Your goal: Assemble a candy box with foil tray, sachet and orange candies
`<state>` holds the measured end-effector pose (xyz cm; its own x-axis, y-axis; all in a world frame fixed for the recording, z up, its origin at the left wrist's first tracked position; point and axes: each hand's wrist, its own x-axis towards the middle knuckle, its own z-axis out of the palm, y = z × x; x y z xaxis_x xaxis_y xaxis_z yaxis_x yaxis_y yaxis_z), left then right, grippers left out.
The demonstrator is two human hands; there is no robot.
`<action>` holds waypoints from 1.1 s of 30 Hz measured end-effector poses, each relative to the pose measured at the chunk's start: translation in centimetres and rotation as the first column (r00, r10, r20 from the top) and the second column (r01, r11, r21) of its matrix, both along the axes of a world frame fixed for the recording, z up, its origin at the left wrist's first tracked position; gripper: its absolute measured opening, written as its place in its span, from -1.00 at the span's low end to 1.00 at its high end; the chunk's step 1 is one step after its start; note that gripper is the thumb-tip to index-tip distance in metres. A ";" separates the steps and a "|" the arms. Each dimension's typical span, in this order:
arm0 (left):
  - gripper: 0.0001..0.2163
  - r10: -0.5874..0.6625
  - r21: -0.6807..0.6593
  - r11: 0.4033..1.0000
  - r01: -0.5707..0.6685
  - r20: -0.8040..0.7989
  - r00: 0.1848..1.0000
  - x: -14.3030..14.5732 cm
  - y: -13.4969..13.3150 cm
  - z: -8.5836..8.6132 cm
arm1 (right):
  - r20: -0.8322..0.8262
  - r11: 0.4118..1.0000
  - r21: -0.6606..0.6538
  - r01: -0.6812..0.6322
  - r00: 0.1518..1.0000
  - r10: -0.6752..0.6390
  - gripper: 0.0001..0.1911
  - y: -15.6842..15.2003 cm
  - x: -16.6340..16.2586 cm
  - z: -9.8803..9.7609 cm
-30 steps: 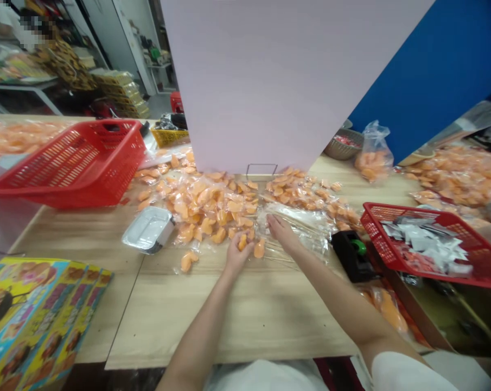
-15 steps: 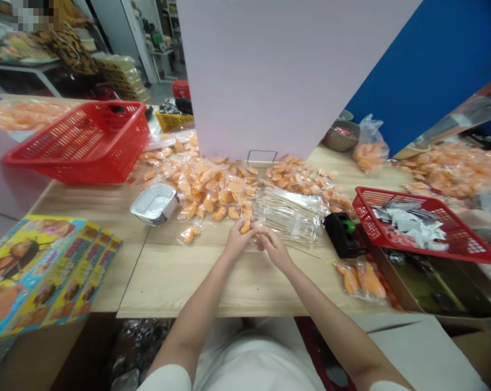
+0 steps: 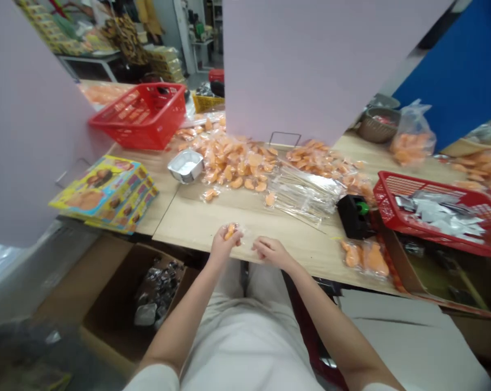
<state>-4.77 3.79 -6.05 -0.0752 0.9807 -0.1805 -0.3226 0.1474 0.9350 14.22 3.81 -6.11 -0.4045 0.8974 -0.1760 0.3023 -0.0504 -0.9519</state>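
My left hand (image 3: 221,245) is closed around a small orange piece in a clear plastic bag (image 3: 230,232), just above the table's front edge. Apart from it, on the right, my right hand (image 3: 272,252) has its fingers pinched together; whatever may be between them is too small to make out. Farther back lies a heap of bagged orange pieces (image 3: 233,163). One small bagged orange piece (image 3: 210,195) sits apart from the heap, and a round orange piece (image 3: 270,199) rests by the bagged thin sticks (image 3: 306,195).
A foil tray stack (image 3: 186,166), a red basket (image 3: 143,122) and printed boxes (image 3: 110,190) stand left. To the right are a black tape dispenser (image 3: 353,216), bagged orange pieces (image 3: 365,259) and a red basket of silver packets (image 3: 436,212). A pale partition (image 3: 302,70) rises behind.
Both hands have drawn back toward my body and moved apart, the left keeping the bagged orange piece. The round orange piece by the sticks now shows. My view has tilted down and turned left.
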 end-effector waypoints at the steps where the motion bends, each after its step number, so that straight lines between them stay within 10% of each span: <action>1: -0.65 0.039 -0.010 0.999 -0.039 -0.026 0.999 -1.0 -1.0 0.0 | 0.008 1.000 0.003 0.010 1.000 -0.010 -0.52 -0.2 0.1 -0.3; 6: -0.59 0.282 -0.085 0.946 -0.313 -0.259 0.924 -7.8 -5.8 -1.9 | -0.050 0.976 0.036 0.214 0.976 -0.212 -0.48 -0.7 0.6 -2.3; 14: -0.57 0.495 -0.191 0.699 -0.689 -0.567 0.659 -16.4 -12.2 -8.6 | -0.093 0.970 0.043 0.239 0.968 -0.234 -0.49 -0.9 0.6 -3.0; 33: -0.73 0.147 -0.222 0.520 -0.825 -0.928 0.343 -26.5 -13.2 -15.0 | -0.010 0.962 0.084 0.261 0.965 -0.261 -0.59 -1.4 0.7 -3.4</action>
<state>-31.25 -9.44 -21.01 -0.9159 0.3465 -0.2024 0.1879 0.8160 0.5467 14.94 2.42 -9.48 -0.1537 0.9835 -0.0958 0.2904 -0.0477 -0.9557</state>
